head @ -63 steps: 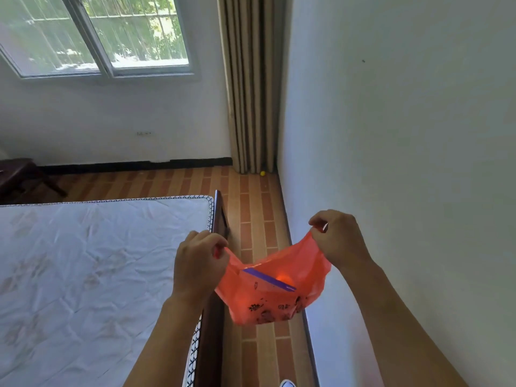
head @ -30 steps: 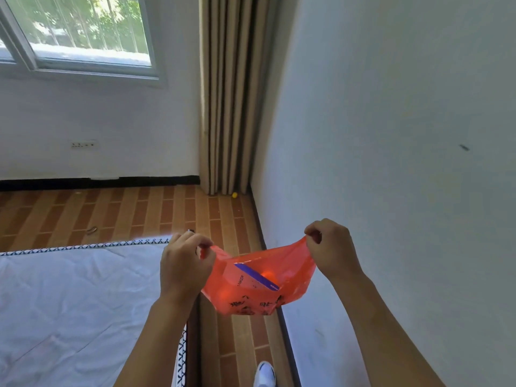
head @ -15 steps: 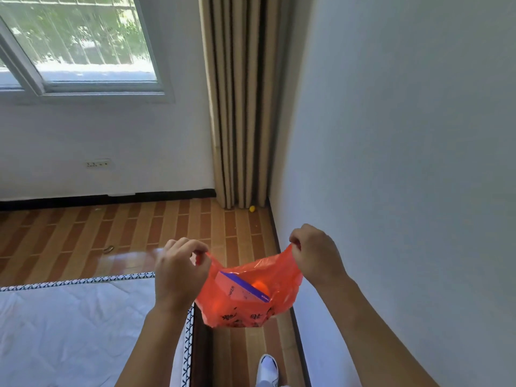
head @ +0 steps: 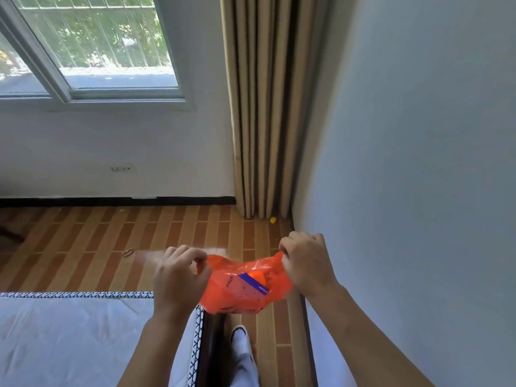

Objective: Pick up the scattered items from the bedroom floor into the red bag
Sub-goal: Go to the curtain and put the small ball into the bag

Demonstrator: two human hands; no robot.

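Both hands, left (head: 178, 277) and right (head: 305, 261), pinch the thin red plastic bag (head: 245, 291) open mid-collection; next target likely the small yellow ball (head: 272, 219) at twelve o'clock by the curtain

We see both forearms reaching forward, bare, hands level and apart. Left hand (head: 178, 270): back toward us, fingers curled, thumb and forefinger pinching red bag (head: 245, 289) at its left rim. Right hand (head: 305, 261): knuckles up, fist closed round bag's right rim, wrist angled inward.
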